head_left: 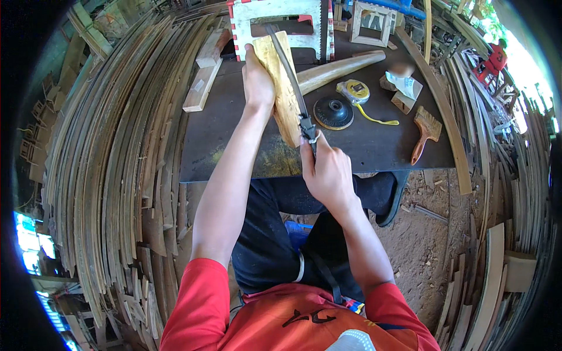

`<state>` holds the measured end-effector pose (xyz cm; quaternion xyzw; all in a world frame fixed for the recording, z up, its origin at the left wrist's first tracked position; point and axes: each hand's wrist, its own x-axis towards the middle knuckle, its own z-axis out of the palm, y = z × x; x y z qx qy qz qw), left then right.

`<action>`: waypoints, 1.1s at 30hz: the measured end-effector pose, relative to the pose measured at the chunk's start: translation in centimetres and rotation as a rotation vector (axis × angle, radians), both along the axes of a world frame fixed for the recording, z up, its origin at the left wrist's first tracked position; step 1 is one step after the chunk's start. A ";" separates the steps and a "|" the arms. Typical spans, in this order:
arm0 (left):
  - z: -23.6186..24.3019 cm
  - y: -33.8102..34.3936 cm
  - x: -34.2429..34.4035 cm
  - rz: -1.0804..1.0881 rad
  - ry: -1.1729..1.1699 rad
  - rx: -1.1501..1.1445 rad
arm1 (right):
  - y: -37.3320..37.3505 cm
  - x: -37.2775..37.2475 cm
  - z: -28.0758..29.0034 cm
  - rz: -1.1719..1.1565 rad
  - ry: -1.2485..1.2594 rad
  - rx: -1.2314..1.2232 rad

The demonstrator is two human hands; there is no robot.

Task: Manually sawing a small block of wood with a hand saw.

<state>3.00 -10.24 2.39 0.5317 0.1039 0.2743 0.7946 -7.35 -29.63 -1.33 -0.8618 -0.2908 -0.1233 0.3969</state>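
Note:
My left hand (258,80) is closed round the left edge of a pale yellow wooden block (283,111). The block stands tilted over the near part of a dark table, its lower end by the yellowish dust at the table's front. In my right hand (329,171) is a long, narrow, dark file (288,69), gripped at its near end. Its blade lies along the block's right side and reaches past the far end. My left fingertips are partly hidden behind the block.
On the dark table (228,137) are a black round sanding pad (333,113), a yellow tape measure (353,92), a paintbrush (427,133), a tapered wooden leg (342,71) and wood blocks (202,86). A red-and-white stool (281,10) stands behind. Stacked wood strips (111,146) flank both sides.

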 end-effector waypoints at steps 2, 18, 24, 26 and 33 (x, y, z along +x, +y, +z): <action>0.3 -0.4 0.1 0.022 0.030 0.083 | 0.3 0.4 0.5 -0.023 0.003 0.020; 0.6 -1.1 -0.3 0.023 -0.019 0.061 | -1.8 -3.1 -0.6 -0.078 0.018 -0.051; 1.2 -2.1 -0.3 0.080 -0.044 0.105 | -2.2 -3.5 -0.7 -0.114 -0.002 -0.058; 1.2 -2.4 -0.1 0.095 -0.061 0.112 | -2.4 -3.7 -0.6 -0.132 -0.002 -0.061; 1.6 -3.2 0.5 0.046 -0.029 0.230 | -3.7 -3.3 -0.1 -0.174 -0.045 -0.092</action>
